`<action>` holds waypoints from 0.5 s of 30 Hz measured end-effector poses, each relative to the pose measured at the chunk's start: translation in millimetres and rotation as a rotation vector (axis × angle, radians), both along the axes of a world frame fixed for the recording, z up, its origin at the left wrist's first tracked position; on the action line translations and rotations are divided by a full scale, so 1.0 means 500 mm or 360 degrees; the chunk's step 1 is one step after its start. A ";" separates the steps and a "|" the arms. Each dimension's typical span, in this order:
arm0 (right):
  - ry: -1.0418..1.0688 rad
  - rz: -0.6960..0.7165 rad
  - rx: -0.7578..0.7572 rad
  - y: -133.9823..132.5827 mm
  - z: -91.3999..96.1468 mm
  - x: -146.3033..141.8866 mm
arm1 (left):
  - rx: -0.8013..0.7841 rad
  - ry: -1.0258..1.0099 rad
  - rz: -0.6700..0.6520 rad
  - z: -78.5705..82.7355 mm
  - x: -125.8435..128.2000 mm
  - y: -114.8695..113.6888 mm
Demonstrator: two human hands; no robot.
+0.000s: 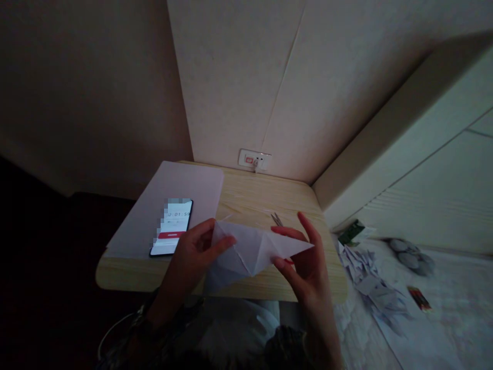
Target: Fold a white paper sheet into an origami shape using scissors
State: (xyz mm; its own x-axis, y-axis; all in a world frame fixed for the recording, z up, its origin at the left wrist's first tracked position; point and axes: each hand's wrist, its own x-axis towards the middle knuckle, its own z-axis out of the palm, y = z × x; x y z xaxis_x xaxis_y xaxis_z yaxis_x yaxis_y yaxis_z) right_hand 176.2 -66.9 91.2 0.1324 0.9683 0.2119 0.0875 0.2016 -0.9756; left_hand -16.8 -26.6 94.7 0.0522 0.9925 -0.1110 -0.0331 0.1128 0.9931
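Observation:
Both hands hold a folded white paper (252,249) just above the near edge of a small wooden table (246,198). My left hand (190,257) pinches the paper's left corner between thumb and fingers. My right hand (304,259) grips the right side, thumb on top and index finger raised. The paper is creased into a pointed, kite-like shape with its tip to the right. Small scissors (276,219) lie on the table right behind the paper.
A lit phone (172,227) rests on a white paper sheet (169,205) at the table's left. A wall socket (254,159) sits behind the table. To the right, a pile of paper scraps (370,282), a green packet (351,232) and a small dark object (419,298) lie on a pale surface.

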 end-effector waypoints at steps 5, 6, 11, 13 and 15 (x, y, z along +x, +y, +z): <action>-0.0329 0.0057 0.0130 -0.002 -0.008 0.028 | -0.0155 -0.0114 -0.0004 -0.004 0.000 0.006; -0.0403 0.0079 0.0144 -0.002 -0.008 0.033 | -0.0170 -0.0121 -0.0006 -0.006 0.000 0.007; -0.0823 0.0179 0.0272 0.000 -0.001 0.043 | -0.0175 -0.0106 -0.0053 -0.013 0.004 0.010; -0.0912 0.0178 0.0294 0.004 0.000 0.042 | -0.0172 -0.0107 -0.0066 -0.016 0.006 0.012; -0.0951 0.0154 0.0288 0.009 -0.004 0.040 | -0.0177 -0.0125 -0.0079 -0.020 0.008 0.012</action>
State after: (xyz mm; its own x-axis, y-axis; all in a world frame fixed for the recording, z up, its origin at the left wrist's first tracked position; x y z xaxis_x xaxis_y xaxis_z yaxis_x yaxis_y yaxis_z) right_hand 196.2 -62.2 89.2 -0.1457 0.9118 0.3840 0.5798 0.3932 -0.7136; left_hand -12.9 -20.6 84.8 0.1137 0.9703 -0.2136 -0.1016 0.2252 0.9690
